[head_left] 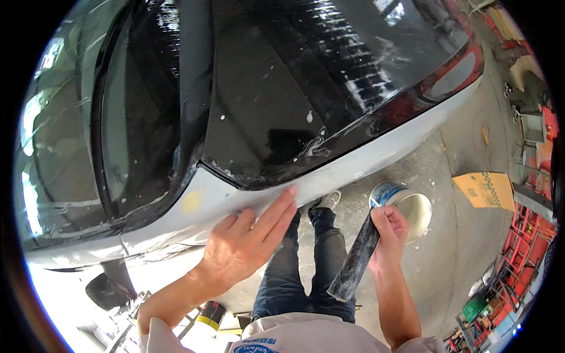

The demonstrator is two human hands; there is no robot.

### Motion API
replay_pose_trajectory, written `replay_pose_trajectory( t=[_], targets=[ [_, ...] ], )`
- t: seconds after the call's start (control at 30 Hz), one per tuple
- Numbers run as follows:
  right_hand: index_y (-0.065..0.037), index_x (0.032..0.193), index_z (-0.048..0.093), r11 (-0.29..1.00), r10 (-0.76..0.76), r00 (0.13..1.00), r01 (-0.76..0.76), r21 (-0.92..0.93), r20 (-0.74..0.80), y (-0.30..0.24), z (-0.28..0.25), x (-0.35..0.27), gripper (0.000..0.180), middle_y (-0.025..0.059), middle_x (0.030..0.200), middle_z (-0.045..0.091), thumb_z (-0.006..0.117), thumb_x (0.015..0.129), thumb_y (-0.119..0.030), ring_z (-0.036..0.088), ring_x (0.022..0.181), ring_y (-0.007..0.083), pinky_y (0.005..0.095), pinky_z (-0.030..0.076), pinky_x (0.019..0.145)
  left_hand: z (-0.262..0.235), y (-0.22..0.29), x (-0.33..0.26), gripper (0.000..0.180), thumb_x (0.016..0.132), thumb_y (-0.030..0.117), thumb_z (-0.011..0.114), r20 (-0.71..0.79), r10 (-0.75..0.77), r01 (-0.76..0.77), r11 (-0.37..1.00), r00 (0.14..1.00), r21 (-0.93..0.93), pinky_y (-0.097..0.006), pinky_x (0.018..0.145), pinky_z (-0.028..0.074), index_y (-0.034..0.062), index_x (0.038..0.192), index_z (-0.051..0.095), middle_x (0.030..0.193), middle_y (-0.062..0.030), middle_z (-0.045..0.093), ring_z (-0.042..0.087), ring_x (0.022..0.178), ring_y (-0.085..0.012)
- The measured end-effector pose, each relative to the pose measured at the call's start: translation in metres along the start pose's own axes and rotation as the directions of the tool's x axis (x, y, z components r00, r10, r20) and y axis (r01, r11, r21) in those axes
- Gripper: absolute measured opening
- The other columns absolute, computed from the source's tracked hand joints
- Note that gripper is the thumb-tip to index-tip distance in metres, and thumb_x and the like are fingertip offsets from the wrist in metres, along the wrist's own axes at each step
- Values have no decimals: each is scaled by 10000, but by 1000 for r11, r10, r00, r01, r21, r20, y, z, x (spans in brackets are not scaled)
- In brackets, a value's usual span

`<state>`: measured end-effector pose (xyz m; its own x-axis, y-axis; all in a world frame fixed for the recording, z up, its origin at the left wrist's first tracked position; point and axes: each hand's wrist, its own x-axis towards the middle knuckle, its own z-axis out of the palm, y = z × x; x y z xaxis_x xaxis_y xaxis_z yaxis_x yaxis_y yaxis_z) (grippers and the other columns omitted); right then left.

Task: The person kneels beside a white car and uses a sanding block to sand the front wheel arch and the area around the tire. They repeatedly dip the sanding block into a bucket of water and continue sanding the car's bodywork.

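Overall — car body (365,159): a pale grey, unpainted-looking panel edge ran from near left to far right, with black masking film (271,88) above it, seemingly to shield the glossy surfaces.
Floor (447,247): concrete, spattered, below the panel at right.
Cardboard (485,189): lay flat on the floor, far right.
Bucket (406,206): white-lined with a blue side, stood on the floor just beyond the right hand, near enough to reach.
Left hand (247,244): fingers spread flat and pressed on the grey panel, gripping nothing, as if feeling the surface.
Right hand (388,232): fingers curled closed round a dark block (356,259), held clear of the panel, its long end slanting down and left.
Yellow patch (191,201): small spot on the grey panel, left of the flat hand.
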<state>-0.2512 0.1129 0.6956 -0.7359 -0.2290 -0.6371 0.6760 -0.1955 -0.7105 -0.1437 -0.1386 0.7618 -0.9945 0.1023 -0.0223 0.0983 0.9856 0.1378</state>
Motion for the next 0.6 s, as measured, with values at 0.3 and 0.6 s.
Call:
replay_pose_trajectory(
  t=[0.3,0.6],
  targets=[
    [-3,912,709,988,45,985,-20,-152,164,-3,-17,12,24,11,842,698,729,909,10,603,751,63,227,470,716,-20,-7,-11,265,797,63,734,41,-48,37,974,998,222,-194,462,401,92,1059,755,1425,55,635,453,570,-85],
    [1,952,713,969,248,949,-242,-56,194,15,-8,1,39,11,842,698,729,936,-32,630,743,59,215,491,680,1,3,0,363,836,58,731,71,-41,43,999,997,-15,-220,452,472,103,1196,724,1405,-39,657,559,544,-85]
  ],
)
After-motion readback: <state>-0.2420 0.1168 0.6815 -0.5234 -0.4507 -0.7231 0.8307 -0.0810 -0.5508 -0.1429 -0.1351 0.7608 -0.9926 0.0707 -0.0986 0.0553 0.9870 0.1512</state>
